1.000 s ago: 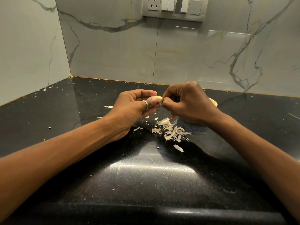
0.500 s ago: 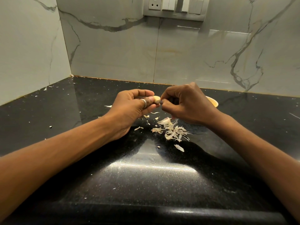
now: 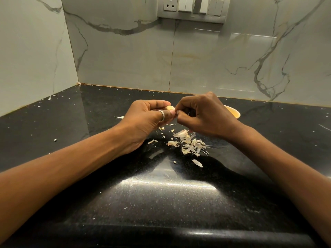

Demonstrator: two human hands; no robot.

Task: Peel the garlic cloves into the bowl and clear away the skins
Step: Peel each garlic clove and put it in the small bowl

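Observation:
My left hand (image 3: 148, 119), with a ring on one finger, pinches a pale garlic clove (image 3: 170, 108) between thumb and fingers above the black counter. My right hand (image 3: 204, 116) is curled, its fingertips pinching at the clove's end where the two hands meet. Below them lies a loose heap of garlic skins (image 3: 188, 143) on the counter. A small yellowish bowl (image 3: 232, 111) stands behind my right hand, mostly hidden by it; its contents do not show.
The black stone counter (image 3: 170, 194) runs into a corner of marble-patterned walls at the back and left. Stray skin flakes (image 3: 119, 117) lie left of the hands. A switch and socket panel (image 3: 191, 8) sits on the back wall.
Both hands stay together at the clove with only small finger shifts. The skin heap lies where it was.

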